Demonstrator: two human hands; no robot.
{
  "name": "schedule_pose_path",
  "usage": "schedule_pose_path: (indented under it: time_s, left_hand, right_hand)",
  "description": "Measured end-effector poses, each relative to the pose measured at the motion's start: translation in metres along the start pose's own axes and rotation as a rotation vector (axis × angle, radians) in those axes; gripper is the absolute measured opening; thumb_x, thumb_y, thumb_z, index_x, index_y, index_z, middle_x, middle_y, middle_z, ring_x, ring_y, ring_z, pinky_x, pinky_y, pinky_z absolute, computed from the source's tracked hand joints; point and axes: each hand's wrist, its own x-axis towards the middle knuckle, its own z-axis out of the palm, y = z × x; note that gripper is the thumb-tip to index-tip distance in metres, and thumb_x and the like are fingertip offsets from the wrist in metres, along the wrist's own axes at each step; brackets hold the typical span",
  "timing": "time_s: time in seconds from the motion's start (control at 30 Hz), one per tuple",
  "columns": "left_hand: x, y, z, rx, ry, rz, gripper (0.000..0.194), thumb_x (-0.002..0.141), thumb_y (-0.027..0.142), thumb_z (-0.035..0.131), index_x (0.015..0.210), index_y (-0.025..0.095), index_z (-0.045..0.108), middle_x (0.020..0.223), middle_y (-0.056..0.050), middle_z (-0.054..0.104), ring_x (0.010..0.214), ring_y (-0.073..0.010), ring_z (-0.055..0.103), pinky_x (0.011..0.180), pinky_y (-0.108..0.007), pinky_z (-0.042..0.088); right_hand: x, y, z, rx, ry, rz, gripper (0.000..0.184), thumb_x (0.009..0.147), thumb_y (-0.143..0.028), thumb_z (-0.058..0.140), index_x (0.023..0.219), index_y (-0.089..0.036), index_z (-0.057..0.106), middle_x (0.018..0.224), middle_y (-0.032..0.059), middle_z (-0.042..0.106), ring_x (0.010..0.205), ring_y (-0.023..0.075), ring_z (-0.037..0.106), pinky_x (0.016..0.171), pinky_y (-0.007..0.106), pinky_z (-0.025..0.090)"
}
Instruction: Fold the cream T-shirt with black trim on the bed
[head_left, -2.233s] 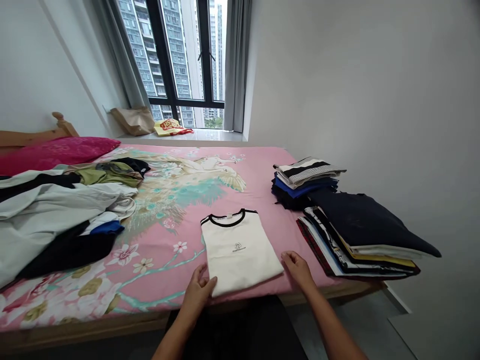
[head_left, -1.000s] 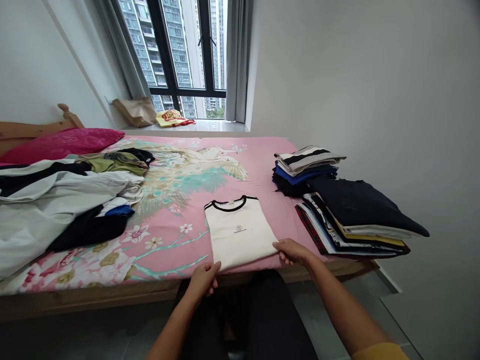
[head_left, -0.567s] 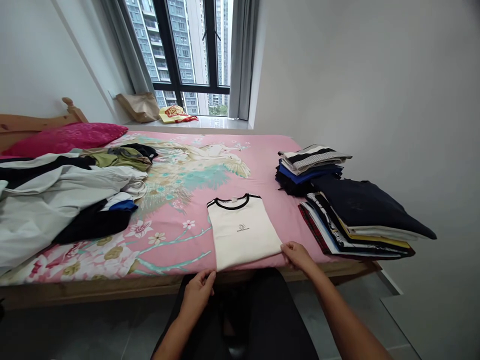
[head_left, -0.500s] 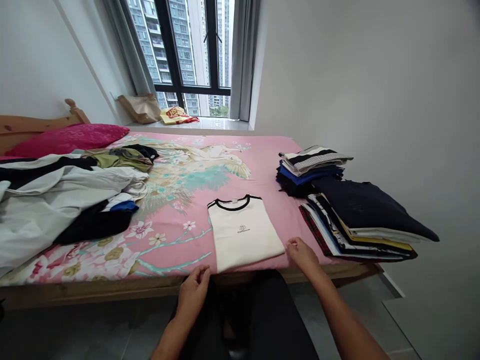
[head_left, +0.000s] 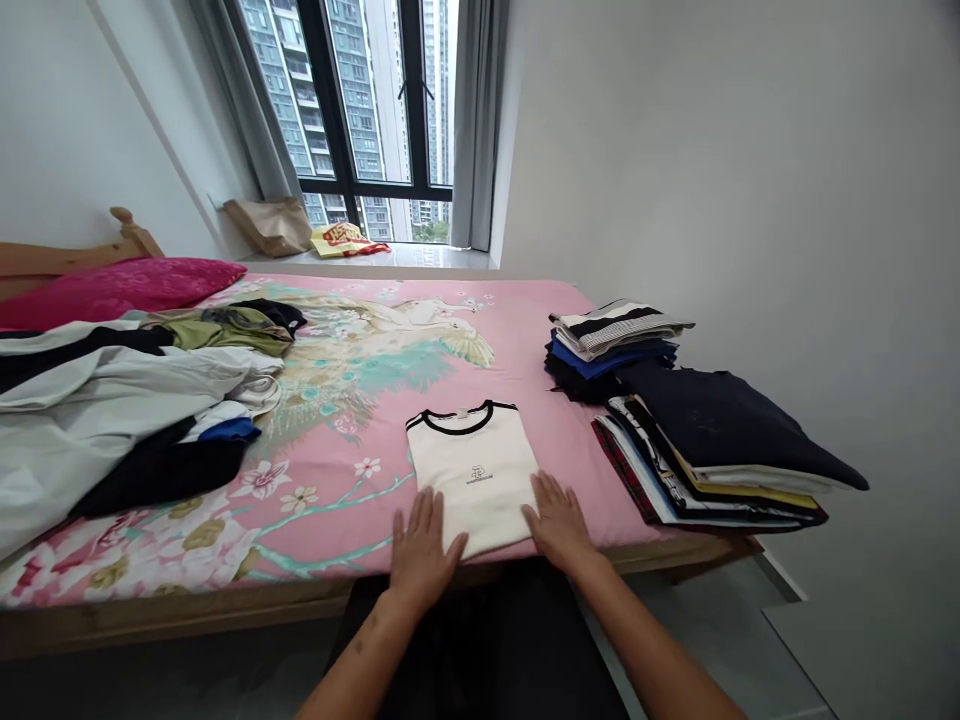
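A folded cream T-shirt point(head_left: 480, 500) with a black neckband and a small dark print lies flat near the bed's front edge, collar toward the window. My left hand point(head_left: 425, 548) rests with fingers spread on its lower left corner. On the lower right side, my right hand point(head_left: 559, 520) lies flat, fingers apart, partly on the shirt and partly over the pink sheet. Neither hand grips anything. The shirt's two lower corners are partly covered by my hands.
To the right stands a stack of folded clothes topped by a navy garment point(head_left: 720, 420). Behind it is a smaller stack with a striped garment point(head_left: 619, 328) on top. Loose clothes point(head_left: 127, 400) are heaped at the left, by a magenta pillow point(head_left: 142, 290). The patterned bedsheet point(head_left: 517, 330) spreads beneath.
Both hands have moved inward and forward from beside the shirt's lower corners onto it. Their fingers, pinched together before, are now spread flat. The camera view has shifted slightly.
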Motion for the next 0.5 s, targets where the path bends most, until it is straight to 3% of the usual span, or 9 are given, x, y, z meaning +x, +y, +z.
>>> schedule_pose_path:
  time_s: [0.07,0.17,0.27,0.33,0.43,0.5]
  left_hand:
    - [-0.006,-0.017,-0.005,0.030,-0.018,-0.072,0.070,0.085,0.050,0.039,0.140,0.007,0.035,0.147,-0.017,0.029,0.137,-0.0306,0.025,0.109,-0.061,0.004]
    - [0.013,-0.014,-0.022,-0.015,-0.001,-0.025,0.055,0.090,0.038,0.032,0.135,0.009,0.043,0.145,-0.015,0.033,0.137,-0.0276,0.026,0.110,-0.056,0.015]
    - [0.053,0.007,-0.035,-0.083,0.062,0.152,0.050,0.093,0.031,0.025,0.139,0.016,0.039,0.150,-0.008,0.025,0.139,-0.0230,0.019,0.111,-0.050,0.016]
    - [0.079,0.012,-0.034,-0.098,0.023,0.173,0.052,0.093,0.037,0.027,0.140,0.018,0.036,0.151,-0.008,0.022,0.140,-0.0247,0.015,0.111,-0.055,0.009]
    - [0.102,-0.009,-0.022,-0.110,-0.088,-0.042,0.060,0.089,0.047,0.032,0.141,0.016,0.034,0.151,-0.012,0.021,0.140,-0.0299,0.015,0.108,-0.061,0.004]
    - [0.106,-0.036,-0.015,-0.110,-0.056,-0.199,0.063,0.088,0.047,0.034,0.141,0.013,0.032,0.150,-0.015,0.024,0.139,-0.0313,0.018,0.108,-0.060,0.006]
  right_hand:
    - [-0.004,0.017,-0.006,-0.026,-0.019,0.072,0.060,0.091,-0.040,0.029,0.144,-0.010,0.026,0.150,0.0091,0.020,0.139,0.0228,0.015,0.112,0.050,0.007]
    - [0.006,0.006,-0.026,0.010,0.049,0.092,0.057,0.092,-0.037,0.027,0.142,-0.011,0.030,0.150,0.0092,0.022,0.139,0.0235,0.016,0.111,0.051,0.010]
    - [0.031,-0.030,-0.040,0.112,0.161,-0.071,0.054,0.093,-0.035,0.025,0.143,-0.014,0.029,0.150,0.0068,0.022,0.140,0.0193,0.013,0.113,0.045,0.008]
    - [0.048,-0.046,-0.038,0.172,0.127,-0.221,0.054,0.094,-0.039,0.027,0.143,-0.018,0.031,0.149,0.0057,0.025,0.140,0.0187,0.013,0.114,0.044,0.006]
    - [0.066,-0.040,-0.018,0.212,0.031,-0.263,0.053,0.091,-0.043,0.033,0.139,-0.019,0.037,0.147,0.0065,0.030,0.139,0.0222,0.017,0.113,0.048,0.005]
    - [0.069,-0.021,-0.003,0.240,0.108,-0.162,0.054,0.090,-0.042,0.037,0.137,-0.016,0.039,0.146,0.0096,0.032,0.137,0.0232,0.023,0.112,0.045,0.013]
